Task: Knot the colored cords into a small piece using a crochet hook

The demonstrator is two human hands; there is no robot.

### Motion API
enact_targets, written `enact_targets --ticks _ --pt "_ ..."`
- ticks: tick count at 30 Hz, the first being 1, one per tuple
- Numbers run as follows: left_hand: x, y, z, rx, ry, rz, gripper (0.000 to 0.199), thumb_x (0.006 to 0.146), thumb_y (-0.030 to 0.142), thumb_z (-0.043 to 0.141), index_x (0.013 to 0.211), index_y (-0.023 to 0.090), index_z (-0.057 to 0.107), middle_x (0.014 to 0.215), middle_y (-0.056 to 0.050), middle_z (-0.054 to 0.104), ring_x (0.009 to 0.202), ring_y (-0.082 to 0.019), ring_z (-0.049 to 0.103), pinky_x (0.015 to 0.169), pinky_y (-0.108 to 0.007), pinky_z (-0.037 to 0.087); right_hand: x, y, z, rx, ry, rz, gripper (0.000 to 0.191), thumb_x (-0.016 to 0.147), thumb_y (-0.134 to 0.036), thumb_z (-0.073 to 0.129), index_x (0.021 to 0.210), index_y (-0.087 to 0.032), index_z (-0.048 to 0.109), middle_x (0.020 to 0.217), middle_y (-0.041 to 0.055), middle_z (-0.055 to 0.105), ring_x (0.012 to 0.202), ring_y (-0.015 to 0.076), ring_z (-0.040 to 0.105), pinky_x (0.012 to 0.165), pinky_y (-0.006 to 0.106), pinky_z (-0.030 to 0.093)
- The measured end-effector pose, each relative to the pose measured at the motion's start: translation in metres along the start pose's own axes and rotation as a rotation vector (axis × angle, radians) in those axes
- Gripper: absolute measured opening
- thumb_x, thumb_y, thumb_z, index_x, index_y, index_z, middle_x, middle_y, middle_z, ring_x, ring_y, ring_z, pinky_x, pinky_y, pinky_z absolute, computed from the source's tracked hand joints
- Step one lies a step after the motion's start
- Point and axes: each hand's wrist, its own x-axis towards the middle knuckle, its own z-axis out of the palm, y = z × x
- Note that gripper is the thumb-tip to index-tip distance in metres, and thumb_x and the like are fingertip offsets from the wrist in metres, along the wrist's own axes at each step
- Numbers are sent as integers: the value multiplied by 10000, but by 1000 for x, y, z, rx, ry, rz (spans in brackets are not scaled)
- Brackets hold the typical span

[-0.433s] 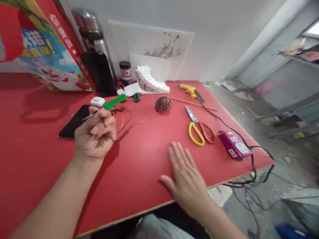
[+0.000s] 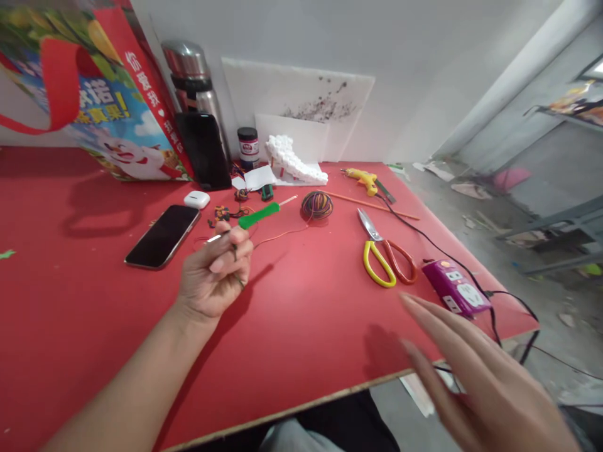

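Observation:
My left hand [image 2: 217, 270], raised over the red table [image 2: 292, 320], is closed round a green-handled tool [image 2: 259, 215] with a thin metal tip pointing right. Dark thread shows between its fingers. A strand runs from near this hand to a ball of multicoloured thread [image 2: 317, 205]. My right hand [image 2: 475, 370], slightly blurred, hangs above the front right edge with fingers stretched and nothing in it. Nearest to it lie scissors [image 2: 372, 233] with one yellow and one red handle, and a purple power socket [image 2: 456, 287].
A phone [image 2: 163, 236] and a white earphone case [image 2: 196, 199] lie left. Behind stand a colourful bag [image 2: 141, 135], a steel flask [image 2: 188, 63], another phone [image 2: 204, 150], a jar [image 2: 248, 148] and a white beaded piece [image 2: 294, 162]. A yellow glue gun [image 2: 362, 179] trails its cable rightward.
My right hand has lifted off the table and moved right, past the scissors. My left hand, still holding the green tool, has shifted right. The view has shifted slightly.

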Motion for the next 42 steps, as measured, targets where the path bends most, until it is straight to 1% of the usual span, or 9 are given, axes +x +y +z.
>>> enact_targets --ticks 4,8,14,18,21,24,27,33,42 --pt "-6 -11 -5 108 -10 -120 263 727 -84 717 725 163 805 658 10 733 354 11 507 357 -39 413 106 -47 47 120 107 -312 391 992 -44 529 1371 -80 616 1332 195 734 1253 289 686 1069 412 583" --pt "-7 -15 -8 124 -61 -176 232 739 -55 738 766 155 833 687 -25 769 328 28 468 325 -12 357 150 -48 91 173 187 -331 439 927 40 472 1339 -56 592 1297 223 728 1191 317 695 1005 467 613" --pt "-7 -13 -11 94 -82 -273 144 693 26 866 773 145 848 693 -46 771 345 28 482 325 -1 358 148 -20 111 383 296 -255 450 918 -83 659 1357 -132 575 1268 209 697 1195 319 668 986 496 596" --pt "-10 -9 -8 65 -133 -229 134 705 82 898 752 195 845 679 6 753 284 82 229 307 25 283 143 -16 98 575 539 -268 162 916 -111 656 1048 -202 682 870 65 661 784 211 641 680 351 548" --pt "-13 -10 -6 38 -174 -235 156 714 80 900 777 212 845 659 28 739 289 91 78 292 36 193 139 -25 101 994 123 -93 255 1059 -281 539 863 -199 680 734 43 640 655 166 613 593 304 495" --pt "-15 -16 -6 46 -207 -326 119 745 110 893 784 211 844 658 10 749 290 89 100 296 24 180 137 -37 117 1563 -309 278 481 945 -663 659 1103 -213 721 798 31 655 592 138 556 531 281 458" --pt "-13 -24 -7 97 -240 -449 92 745 135 902 784 202 852 691 -39 781 285 66 257 308 -8 271 138 -44 125 1880 -306 462 583 834 -697 770 1218 -260 735 865 3 633 515 81 480 461 238 373" --pt "-8 -25 -7 259 -103 -440 159 682 147 949 807 175 854 693 -63 790 334 28 387 307 -35 280 142 -48 107 1833 -148 583 181 866 -402 850 899 -226 820 604 -19 641 487 78 495 441 193 369" --pt "-9 -21 8 515 3 -217 224 655 167 971 851 197 866 717 -49 797 398 -6 500 344 -63 321 135 -45 120 1896 -48 631 174 786 -366 923 883 -240 854 671 23 761 520 112 619 459 213 470"
